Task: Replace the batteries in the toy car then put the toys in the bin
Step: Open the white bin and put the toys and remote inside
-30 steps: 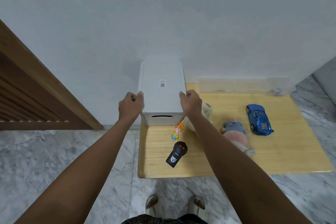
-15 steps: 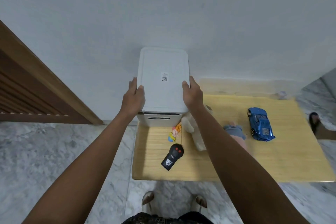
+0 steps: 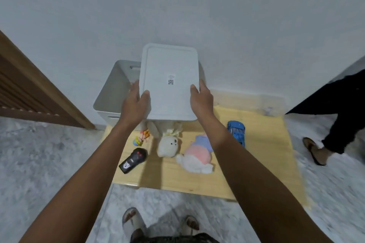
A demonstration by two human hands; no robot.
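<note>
My left hand [image 3: 135,100] grips the left edge of the flat white rectangular plastic lid [image 3: 168,83], thumb on top and fingers curled beneath. My right hand [image 3: 201,97] grips the lid's right edge the same way. The lid is held clear of the open grey-white plastic bin [image 3: 112,92], offset to the bin's right and above the low pale wooden bench [image 3: 262,154]. The bin stands at the bench's far left corner against the white wall [image 3: 197,6]. On the bench, below the lid, lie a small multicoloured toy [image 3: 141,137], a black remote controller with red buttons [image 3: 133,160], a white plush toy [image 3: 169,145] and a pink-and-blue plush toy [image 3: 196,154]. The blue toy car [image 3: 236,132] sits just right of my right forearm. A second person's dark-trousered leg [image 3: 343,116] stands on the marble floor [image 3: 39,154] at far right.
</note>
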